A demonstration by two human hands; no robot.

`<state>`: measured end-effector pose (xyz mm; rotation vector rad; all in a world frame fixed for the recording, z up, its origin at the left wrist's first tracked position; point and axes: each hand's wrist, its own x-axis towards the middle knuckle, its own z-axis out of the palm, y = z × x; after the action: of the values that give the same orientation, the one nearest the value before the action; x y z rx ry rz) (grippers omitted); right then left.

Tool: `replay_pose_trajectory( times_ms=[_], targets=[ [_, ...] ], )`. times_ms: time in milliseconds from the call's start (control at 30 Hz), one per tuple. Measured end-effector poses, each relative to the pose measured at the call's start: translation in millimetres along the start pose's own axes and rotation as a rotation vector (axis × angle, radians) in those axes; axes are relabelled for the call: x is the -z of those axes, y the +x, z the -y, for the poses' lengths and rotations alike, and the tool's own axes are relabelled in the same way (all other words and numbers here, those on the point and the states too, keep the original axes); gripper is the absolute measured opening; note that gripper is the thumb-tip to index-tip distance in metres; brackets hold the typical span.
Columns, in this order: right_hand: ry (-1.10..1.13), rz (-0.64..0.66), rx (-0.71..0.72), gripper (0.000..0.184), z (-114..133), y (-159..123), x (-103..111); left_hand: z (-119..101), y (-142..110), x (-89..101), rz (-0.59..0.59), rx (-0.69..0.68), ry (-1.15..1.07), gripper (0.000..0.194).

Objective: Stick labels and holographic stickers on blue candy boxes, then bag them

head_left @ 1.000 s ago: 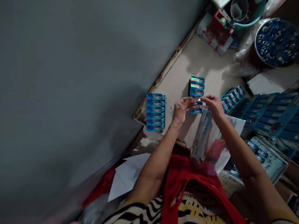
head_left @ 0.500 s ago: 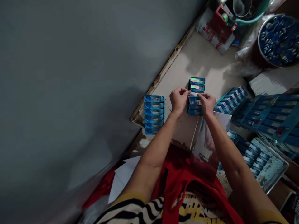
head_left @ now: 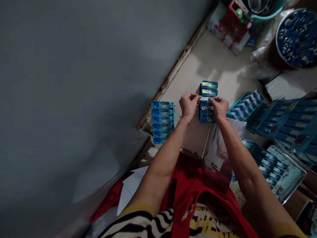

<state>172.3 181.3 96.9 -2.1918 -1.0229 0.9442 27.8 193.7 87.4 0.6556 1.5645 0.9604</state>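
My left hand [head_left: 189, 105] and my right hand [head_left: 219, 107] pinch the two ends of a small pale strip [head_left: 204, 98], which looks like a sticker. They hold it over a row of small blue packs [head_left: 207, 113] on the pale tabletop. Two packs at the far end of that row carry shiny silver labels [head_left: 205, 92]. Left of my left hand stands another row of blue packs [head_left: 161, 119] in a tray. Beyond my right hand lies a slanted row of blue packs with silvery ends [head_left: 244, 107].
Stacked blue display boxes [head_left: 294, 124] stand at the right, near a clear tray [head_left: 300, 173] with pale blue pieces. A pot of blue caps [head_left: 296, 43], a red tape dispenser [head_left: 235, 24] and a teal basin [head_left: 272, 16] sit at the back. A grey wall [head_left: 86, 82] borders the left.
The strip between my fingertips now lies flatter and shows more fully. My hands have barely moved; the camera view has shifted slightly.
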Motion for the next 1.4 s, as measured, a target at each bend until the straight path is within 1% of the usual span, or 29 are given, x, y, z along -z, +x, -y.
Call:
replay_pose_trajectory(
  times_ms=[200, 333, 400, 467, 533, 567, 600, 633, 733, 767, 800, 833, 900, 967, 1000, 1033, 1133, 1200, 1267, 1333, 1400],
  targets=[
    [-0.092, 0.012, -0.010, 0.022, 4.9, -0.7, 0.7, 4.8, 5.9, 0.0, 0.010, 0.010, 0.008, 0.011],
    [-0.174, 0.010, -0.035, 0.023, 5.4, 7.7, 3.3, 18.2, 11.5, 0.3, 0.017, 0.024, -0.046, 0.010],
    [-0.167, 0.006, -0.068, 0.026, 3.5, 15.9, 4.6, 27.7, 15.8, -2.7, 0.028, 0.100, -0.147, 0.016],
    [-0.135, 0.017, -0.107, 0.031, 1.9, 23.3, 5.9, 36.9, 20.7, -8.8, 0.031, 0.251, -0.273, 0.026],
    [-0.103, 0.034, -0.133, 0.034, 2.1, 26.8, 8.1, 44.0, 24.6, -16.2, 0.007, 0.387, -0.349, 0.032],
    [-0.085, 0.036, -0.137, 0.035, 2.9, 26.4, 9.9, 46.2, 25.4, -19.1, -0.018, 0.416, -0.348, 0.033],
    [-0.063, 0.033, -0.133, 0.037, 4.2, 24.5, 12.2, 47.3, 24.9, -20.7, -0.051, 0.410, -0.322, 0.032],
    [-0.036, 0.023, -0.120, 0.038, 5.8, 21.2, 14.9, 47.3, 22.5, -20.5, -0.091, 0.367, -0.279, 0.031],
    [0.064, -0.004, -0.056, 0.046, 10.9, 6.0, 23.8, 40.7, 2.3, -8.6, -0.174, 0.106, -0.135, 0.034],
    [0.094, -0.004, -0.039, 0.050, 12.5, 0.4, 25.9, 36.5, -8.4, -1.9, -0.168, 0.035, -0.107, 0.037],
    [0.117, 0.000, -0.028, 0.053, 14.1, -5.0, 27.2, 31.6, -20.0, 5.0, -0.138, -0.001, -0.100, 0.043],
    [0.134, 0.003, -0.025, 0.055, 15.8, -9.9, 27.5, 26.4, -31.8, 11.4, -0.079, 0.006, -0.114, 0.051],
    [0.161, 0.007, -0.031, 0.057, 19.1, -17.8, 25.6, 16.3, -51.9, 20.5, 0.095, 0.101, -0.189, 0.060],
    [0.195, 0.027, -0.046, 0.058, 21.8, -23.6, 21.9, 9.1, -63.7, 23.5, 0.256, 0.206, -0.268, 0.060],
    [0.221, 0.044, -0.056, 0.058, 22.6, -25.9, 20.4, 7.2, -66.2, 23.3, 0.287, 0.244, -0.295, 0.059],
    [0.252, 0.062, -0.066, 0.059, 22.7, -27.9, 19.6, 6.5, -66.8, 22.7, 0.285, 0.271, -0.319, 0.056],
    [0.366, 0.113, -0.105, 0.059, 18.4, -33.4, 22.3, 8.8, -62.0, 22.6, 0.188, 0.314, -0.374, 0.044],
    [0.433, 0.151, -0.117, 0.060, 11.5, -36.5, 26.5, 10.9, -56.7, 25.7, 0.159, 0.303, -0.371, 0.038],
    [0.470, 0.171, -0.109, 0.061, 3.1, -38.6, 28.5, 11.4, -50.7, 29.8, 0.145, 0.257, -0.315, 0.033],
    [0.470, 0.140, -0.080, 0.058, -4.6, -38.4, 25.6, 10.1, -43.9, 32.5, 0.127, 0.200, -0.229, 0.027],
    [0.427, 0.071, -0.035, 0.051, -9.8, -35.6, 18.4, 8.3, -36.8, 32.7, 0.118, 0.170, -0.150, 0.021]
  ],
)
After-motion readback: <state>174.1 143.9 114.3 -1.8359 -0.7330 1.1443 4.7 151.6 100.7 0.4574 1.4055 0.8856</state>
